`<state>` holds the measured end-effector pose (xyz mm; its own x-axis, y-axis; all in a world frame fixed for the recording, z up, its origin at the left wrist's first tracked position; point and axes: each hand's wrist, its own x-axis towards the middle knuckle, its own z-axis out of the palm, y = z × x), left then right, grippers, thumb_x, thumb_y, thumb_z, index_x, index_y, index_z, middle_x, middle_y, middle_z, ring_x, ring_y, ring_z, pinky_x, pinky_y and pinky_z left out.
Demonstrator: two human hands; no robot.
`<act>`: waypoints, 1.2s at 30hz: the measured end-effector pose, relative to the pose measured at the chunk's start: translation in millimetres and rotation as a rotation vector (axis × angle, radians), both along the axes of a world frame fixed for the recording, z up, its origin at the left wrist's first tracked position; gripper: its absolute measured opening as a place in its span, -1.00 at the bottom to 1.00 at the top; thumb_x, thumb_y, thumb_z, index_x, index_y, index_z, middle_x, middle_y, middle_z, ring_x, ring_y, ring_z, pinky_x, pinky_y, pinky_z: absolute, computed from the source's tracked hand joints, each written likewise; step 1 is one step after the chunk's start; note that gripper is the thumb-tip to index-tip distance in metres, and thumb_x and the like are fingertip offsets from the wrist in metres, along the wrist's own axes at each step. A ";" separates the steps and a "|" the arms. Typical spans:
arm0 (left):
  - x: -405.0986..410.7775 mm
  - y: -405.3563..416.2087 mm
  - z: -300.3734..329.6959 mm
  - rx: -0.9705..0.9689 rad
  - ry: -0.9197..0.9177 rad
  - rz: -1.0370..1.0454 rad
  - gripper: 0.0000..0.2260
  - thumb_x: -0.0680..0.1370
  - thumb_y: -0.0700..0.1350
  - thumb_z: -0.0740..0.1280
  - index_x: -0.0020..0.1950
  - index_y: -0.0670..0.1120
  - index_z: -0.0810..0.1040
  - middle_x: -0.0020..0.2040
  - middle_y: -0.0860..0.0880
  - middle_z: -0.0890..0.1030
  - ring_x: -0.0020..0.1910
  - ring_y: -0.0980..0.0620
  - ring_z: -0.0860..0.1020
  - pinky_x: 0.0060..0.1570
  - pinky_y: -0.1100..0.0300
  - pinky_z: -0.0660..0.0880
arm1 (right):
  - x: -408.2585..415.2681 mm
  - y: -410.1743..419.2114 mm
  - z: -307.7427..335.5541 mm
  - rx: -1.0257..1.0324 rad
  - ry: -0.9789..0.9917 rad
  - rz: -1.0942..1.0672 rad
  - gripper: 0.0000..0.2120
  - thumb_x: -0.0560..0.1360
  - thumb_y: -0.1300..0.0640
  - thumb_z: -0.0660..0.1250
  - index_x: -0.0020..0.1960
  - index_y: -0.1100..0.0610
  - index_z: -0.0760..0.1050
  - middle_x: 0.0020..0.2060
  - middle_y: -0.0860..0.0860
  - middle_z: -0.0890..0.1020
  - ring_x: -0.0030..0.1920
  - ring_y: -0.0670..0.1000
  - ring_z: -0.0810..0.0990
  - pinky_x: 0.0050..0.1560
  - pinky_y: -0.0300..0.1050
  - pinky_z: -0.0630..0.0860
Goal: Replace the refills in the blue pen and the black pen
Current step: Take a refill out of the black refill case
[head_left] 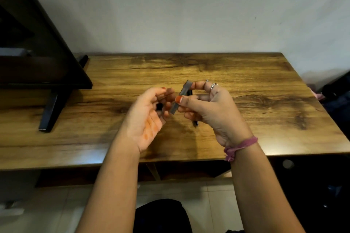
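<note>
Two hands (145,117) (210,111), one grey pen barrel (180,97), one wooden table (246,85).

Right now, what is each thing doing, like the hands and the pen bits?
Right hand: pinches the grey pen barrel.
Grey pen barrel: held tilted above the table, blurred.
Left hand: palm up, fingers curled round a small black piece.
Small black piece: in the left hand; what part it is, cannot tell.
Dark pen: lies on the wooden table, mostly hidden behind the right hand.
</note>
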<state>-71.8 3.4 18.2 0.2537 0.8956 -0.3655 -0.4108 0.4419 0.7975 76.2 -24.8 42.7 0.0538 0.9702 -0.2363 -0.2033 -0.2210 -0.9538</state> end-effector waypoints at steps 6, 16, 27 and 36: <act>-2.3 -4.4 -2.8 0.061 0.038 -0.078 -0.71 0.31 -0.07 0.48 0.00 -0.08 0.63 -0.26 0.07 0.66 -0.36 0.24 0.49 -0.41 0.42 0.42 | -9.7 2.1 -5.1 0.075 0.130 -0.079 -0.79 0.41 0.33 0.44 -0.06 0.16 0.46 -0.33 0.06 0.70 -0.30 -0.02 0.70 -0.36 -0.27 0.58; -2.7 0.3 -1.1 0.062 0.021 0.197 -0.87 0.31 -0.20 0.48 -0.17 -0.12 0.65 -0.30 0.00 0.64 -0.47 0.22 0.42 -0.52 0.42 0.34 | 1.1 7.2 -10.5 -0.002 0.371 -0.139 -0.82 0.42 0.32 0.41 0.03 0.26 0.56 -0.21 0.09 0.71 -0.22 0.01 0.71 -0.22 -0.23 0.62; 0.4 -2.2 6.6 0.110 0.154 0.273 -0.92 0.39 -0.15 0.50 -0.16 -0.09 0.65 -0.29 0.02 0.65 -0.47 0.23 0.40 -0.54 0.43 0.33 | 10.0 8.9 -24.4 -0.117 0.416 -0.052 -0.88 0.47 0.39 0.33 -0.01 0.34 0.58 -0.22 0.14 0.70 -0.25 0.00 0.71 -0.19 -0.24 0.64; 8.4 -4.8 11.3 0.154 0.220 0.349 -0.95 0.39 -0.10 0.52 -0.28 -0.02 0.69 -0.32 0.06 0.67 -0.46 0.21 0.36 -0.48 0.41 0.30 | 8.9 9.6 -27.4 -0.134 0.472 -0.034 -0.84 0.47 0.44 0.29 0.00 0.34 0.58 -0.21 0.16 0.70 -0.22 0.01 0.71 -0.19 -0.25 0.63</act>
